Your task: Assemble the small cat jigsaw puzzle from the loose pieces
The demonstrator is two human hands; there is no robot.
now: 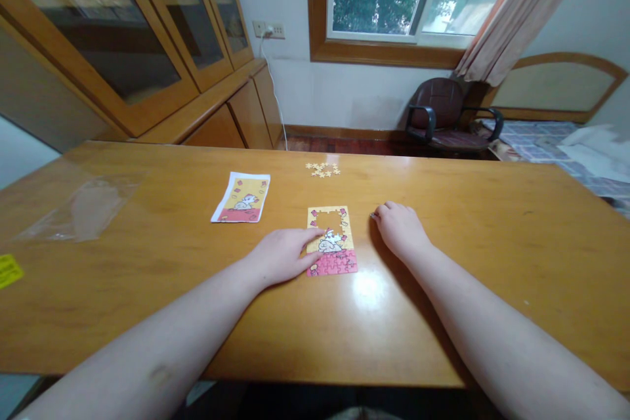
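Note:
A small jigsaw puzzle [333, 239], yellow above and pink below with a white animal, lies on the wooden table [147, 275]; a gap shows near its top. My left hand [280, 254] lies flat with fingers stretched onto the puzzle's left edge. Just to the puzzle's right, my right hand [399, 226] rests on the table with fingers curled, seemingly pinching a small piece at its fingertips. Loose puzzle pieces [323, 169] lie in a little heap farther back. A printed reference picture [242, 197] of the same image lies to the left.
A clear plastic bag [83, 210] lies at the table's left, and a yellow slip [8, 270] at the left edge. Behind the table stand a wooden cabinet [147, 46] with glass doors, a dark armchair [445, 118] under the window, and a bed [566, 138].

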